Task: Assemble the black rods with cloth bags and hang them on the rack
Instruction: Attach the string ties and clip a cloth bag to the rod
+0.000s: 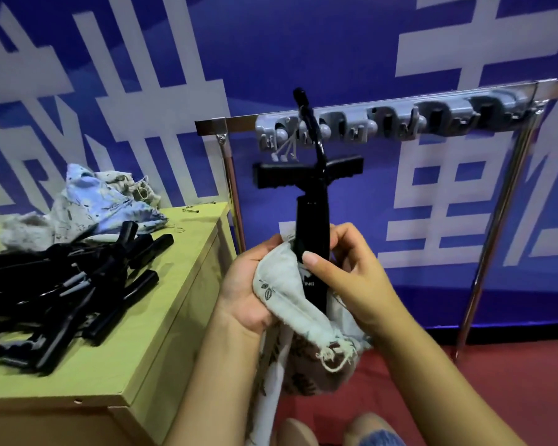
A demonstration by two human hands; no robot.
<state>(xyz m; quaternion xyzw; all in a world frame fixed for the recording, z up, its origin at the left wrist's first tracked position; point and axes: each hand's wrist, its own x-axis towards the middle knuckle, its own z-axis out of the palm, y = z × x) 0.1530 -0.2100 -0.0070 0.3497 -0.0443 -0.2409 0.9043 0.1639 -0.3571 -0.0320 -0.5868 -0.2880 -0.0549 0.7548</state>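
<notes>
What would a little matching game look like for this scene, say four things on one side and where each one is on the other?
Things:
1. black rod
2. cloth bag
3. pile of black rods
4. grey holder strip

Places:
A. fixed along the metal rack's top bar
B. lying on the wooden table
C. upright between both hands, its lower end in the bag
D. bunched in the left hand, around the rod that the right hand grips

Pairs: 1-C, 2-D, 3-B, 4-A
</notes>
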